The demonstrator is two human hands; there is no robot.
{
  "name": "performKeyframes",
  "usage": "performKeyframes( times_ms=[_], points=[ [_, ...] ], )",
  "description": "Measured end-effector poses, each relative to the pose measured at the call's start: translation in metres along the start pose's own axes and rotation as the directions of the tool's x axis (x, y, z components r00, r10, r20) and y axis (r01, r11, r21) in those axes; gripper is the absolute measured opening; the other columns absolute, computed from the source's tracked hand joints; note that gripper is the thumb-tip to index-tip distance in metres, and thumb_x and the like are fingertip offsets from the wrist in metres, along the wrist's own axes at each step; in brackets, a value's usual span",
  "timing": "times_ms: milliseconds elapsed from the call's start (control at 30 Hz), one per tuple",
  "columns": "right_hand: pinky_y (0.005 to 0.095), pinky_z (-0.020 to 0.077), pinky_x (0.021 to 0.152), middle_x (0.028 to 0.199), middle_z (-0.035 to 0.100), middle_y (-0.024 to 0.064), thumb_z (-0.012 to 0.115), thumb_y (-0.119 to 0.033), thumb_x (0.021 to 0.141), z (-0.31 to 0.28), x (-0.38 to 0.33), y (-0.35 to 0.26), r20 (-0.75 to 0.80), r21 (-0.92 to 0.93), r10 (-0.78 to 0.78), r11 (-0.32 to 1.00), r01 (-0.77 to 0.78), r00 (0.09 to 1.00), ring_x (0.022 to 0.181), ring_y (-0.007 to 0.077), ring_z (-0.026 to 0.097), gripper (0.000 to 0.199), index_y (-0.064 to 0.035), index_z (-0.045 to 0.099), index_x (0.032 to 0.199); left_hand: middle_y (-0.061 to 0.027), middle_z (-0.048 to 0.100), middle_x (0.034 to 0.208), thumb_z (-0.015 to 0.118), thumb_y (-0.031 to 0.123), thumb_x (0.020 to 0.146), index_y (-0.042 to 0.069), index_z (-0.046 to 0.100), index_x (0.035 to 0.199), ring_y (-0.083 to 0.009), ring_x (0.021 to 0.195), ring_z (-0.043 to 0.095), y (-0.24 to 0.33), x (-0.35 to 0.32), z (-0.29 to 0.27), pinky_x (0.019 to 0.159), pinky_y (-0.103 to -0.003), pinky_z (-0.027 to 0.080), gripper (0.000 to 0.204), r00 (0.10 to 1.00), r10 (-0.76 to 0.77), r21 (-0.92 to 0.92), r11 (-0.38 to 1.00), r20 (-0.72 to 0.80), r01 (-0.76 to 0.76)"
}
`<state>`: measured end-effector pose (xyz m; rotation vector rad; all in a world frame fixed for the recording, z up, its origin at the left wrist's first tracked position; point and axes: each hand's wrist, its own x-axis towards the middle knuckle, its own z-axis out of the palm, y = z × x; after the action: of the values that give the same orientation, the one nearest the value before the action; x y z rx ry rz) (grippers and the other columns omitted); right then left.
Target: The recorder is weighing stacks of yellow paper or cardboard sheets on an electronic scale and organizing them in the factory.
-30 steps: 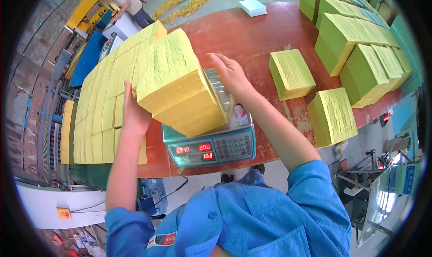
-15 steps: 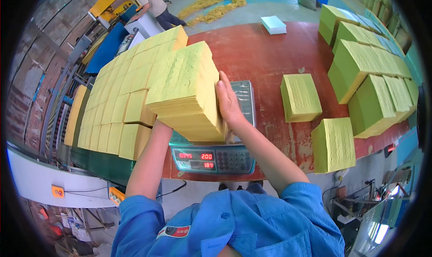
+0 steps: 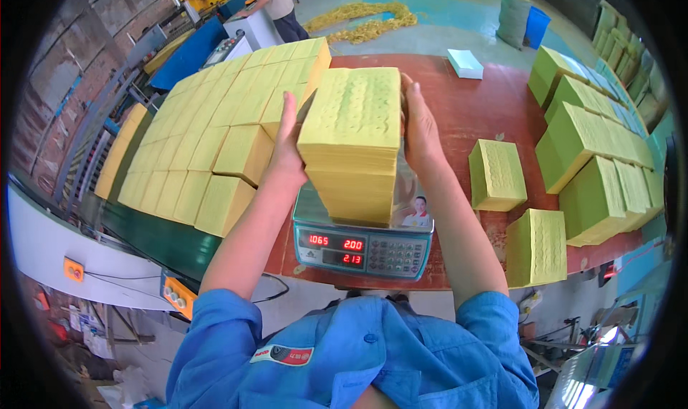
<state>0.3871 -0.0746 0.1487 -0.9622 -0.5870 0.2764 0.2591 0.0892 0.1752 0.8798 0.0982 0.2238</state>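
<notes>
A tall stack of yellow embossed paper (image 3: 351, 115) stands upright on the pan of a digital scale (image 3: 362, 250). My left hand (image 3: 288, 145) lies along its left side, thumb pointing up. Against the right side is my right hand (image 3: 421, 128), its fingers partly hidden behind the stack. Between them my two palms hold the stack. Red digits glow on the scale's front panel, beside a keypad. The stack covers most of the metal pan.
Rows of yellow paper stacks (image 3: 215, 115) fill a green surface at left. Two single stacks (image 3: 497, 175) and a larger group (image 3: 595, 147) stand right on the red table (image 3: 437, 101). A pale blue-white block (image 3: 465, 64) lies farther back. Another person (image 3: 276, 8) bends over a machine.
The stack has moved from a tilted, raised position left of the scale's middle to upright on the pan. My left hand has come from beneath to its side. The red digits have changed.
</notes>
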Motion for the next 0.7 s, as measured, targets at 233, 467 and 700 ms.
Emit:
performKeyframes(
  times_ms=[233, 467, 700],
  points=[
    [0.0335, 0.0375, 0.105, 0.136, 0.050, 0.0113, 0.033, -0.049, 0.103, 0.028, -0.016, -0.012, -0.085, 0.010, 0.099, 0.995, -0.099, 0.991, 0.125, 0.0201, 0.048, 0.060, -0.0040, 0.044, 0.141, -0.0140, 0.057, 0.130, 0.034, 0.063, 0.097, 0.003, 0.047, 0.137, -0.0234, 0.115, 0.057, -0.004, -0.001, 0.009, 0.098, -0.036, 0.045, 0.073, 0.996, 0.059, -0.069, 0.996, 0.069, -0.054],
    [0.0332, 0.0397, 0.102, 0.133, 0.053, 0.0113, 0.031, -0.047, 0.103, 0.032, -0.020, -0.016, -0.155, -0.163, 0.092, 0.980, -0.117, 0.984, 0.120, 0.0202, 0.051, 0.059, -0.0032, 0.045, 0.140, -0.0134, 0.055, 0.132, 0.036, 0.063, 0.097, 0.003, 0.045, 0.138, -0.0246, 0.117, 0.055, -0.003, 0.002, 0.004, 0.099, -0.038, 0.044, 0.073, 0.974, 0.068, -0.097, 0.994, 0.215, -0.048],
    [0.0364, 0.0333, 0.107, 0.144, 0.043, 0.0120, 0.032, -0.048, 0.102, 0.021, -0.021, -0.007, -0.222, -0.289, -0.104, 0.957, 0.037, 0.969, 0.131, 0.0222, 0.042, 0.062, -0.0038, 0.038, 0.145, -0.0128, 0.053, 0.134, 0.037, 0.062, 0.097, 0.007, 0.045, 0.139, -0.0260, 0.120, 0.053, 0.004, 0.011, 0.003, 0.101, -0.039, 0.043, 0.070, 0.979, 0.025, -0.141, 0.990, 0.200, 0.004]
  ],
)
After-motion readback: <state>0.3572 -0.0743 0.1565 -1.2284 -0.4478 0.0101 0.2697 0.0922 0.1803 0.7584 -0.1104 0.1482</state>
